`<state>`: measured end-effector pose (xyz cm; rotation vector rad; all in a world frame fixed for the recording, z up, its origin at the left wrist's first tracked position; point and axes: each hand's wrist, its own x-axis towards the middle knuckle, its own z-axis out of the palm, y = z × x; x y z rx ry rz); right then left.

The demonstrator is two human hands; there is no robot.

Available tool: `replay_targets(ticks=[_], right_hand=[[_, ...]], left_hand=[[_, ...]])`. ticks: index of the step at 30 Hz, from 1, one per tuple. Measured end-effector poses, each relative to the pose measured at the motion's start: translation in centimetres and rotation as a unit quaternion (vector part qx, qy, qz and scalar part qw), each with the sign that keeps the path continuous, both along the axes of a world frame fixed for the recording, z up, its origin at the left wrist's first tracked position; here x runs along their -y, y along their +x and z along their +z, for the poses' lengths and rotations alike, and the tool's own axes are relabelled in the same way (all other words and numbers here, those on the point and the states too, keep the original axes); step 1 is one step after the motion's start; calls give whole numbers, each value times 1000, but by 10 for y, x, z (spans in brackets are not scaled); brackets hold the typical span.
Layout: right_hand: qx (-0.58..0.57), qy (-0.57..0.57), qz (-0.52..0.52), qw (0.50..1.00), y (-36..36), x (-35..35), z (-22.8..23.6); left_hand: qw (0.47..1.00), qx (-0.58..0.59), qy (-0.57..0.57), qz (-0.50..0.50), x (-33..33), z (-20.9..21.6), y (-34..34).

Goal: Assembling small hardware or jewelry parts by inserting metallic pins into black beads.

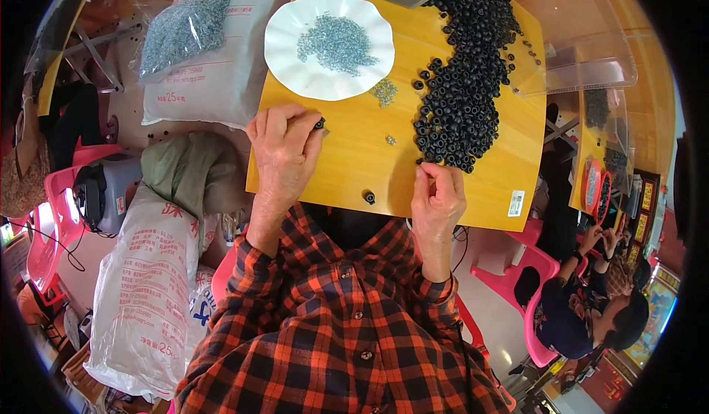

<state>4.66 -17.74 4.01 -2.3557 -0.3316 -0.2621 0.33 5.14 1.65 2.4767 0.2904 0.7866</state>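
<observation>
My left hand (284, 148) pinches one black ring (320, 124); my right hand (437, 192), fingers closed, should pick cleanly from the pile's (461, 81) near edge.

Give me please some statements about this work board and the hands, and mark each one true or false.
1. The white plate holds small silvery screws. True.
2. The pile of black rings lies on the left side of the wooden board. False: it lies on the right side, running from the far edge toward the right hand.
3. The left hand pinches a small black ring at its fingertips. True.
4. The right hand rests on the white plate. False: it is at the near end of the black pile, apart from the plate.
5. One single black ring lies near the board's front edge, between the hands. True.
</observation>
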Motion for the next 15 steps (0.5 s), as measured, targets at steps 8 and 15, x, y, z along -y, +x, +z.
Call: replay_targets(ticks=[8, 15], right_hand=[[27, -17, 3, 1000, 2, -1, -4], [22, 8, -8, 1000, 5, 2, -3]], left_hand=[[1000, 12, -7, 4, 1, 0, -1], [999, 38, -1, 14, 4, 0, -1]])
